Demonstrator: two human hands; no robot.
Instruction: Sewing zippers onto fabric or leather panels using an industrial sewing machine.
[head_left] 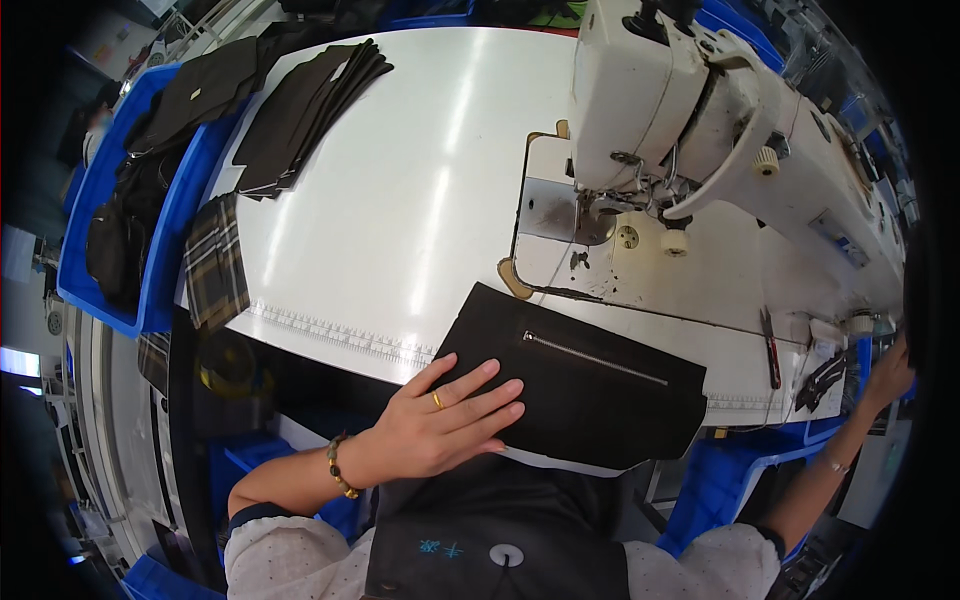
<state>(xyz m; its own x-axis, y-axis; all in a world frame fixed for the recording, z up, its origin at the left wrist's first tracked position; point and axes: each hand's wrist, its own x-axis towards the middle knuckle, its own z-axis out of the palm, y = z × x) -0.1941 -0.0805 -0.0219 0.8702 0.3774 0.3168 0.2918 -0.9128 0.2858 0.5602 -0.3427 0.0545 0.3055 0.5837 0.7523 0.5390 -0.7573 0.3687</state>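
Observation:
My left hand (440, 420) lies flat with its fingers stretched out on a dark fabric panel (600, 400). A short silver zipper (595, 358) is set into that panel. The panel rests at the table's front edge and hangs a little over it, with a pale layer showing along its lower side. Far off to the right, my right hand (890, 372) is raised at the picture's dark rim, beside the sewing machine's end; its fingers are hidden there. The white sewing machine (640, 120) stands behind the panel, its needle area over a metal plate (560, 210).
A stack of dark fabric pieces (300, 125) lies at the back left. Plaid cloth (215, 265) drapes over the table's left edge beside a blue bin (165, 240) of dark pieces. Red-handled snips (771, 350) and small dark scraps (820, 382) lie at the right.

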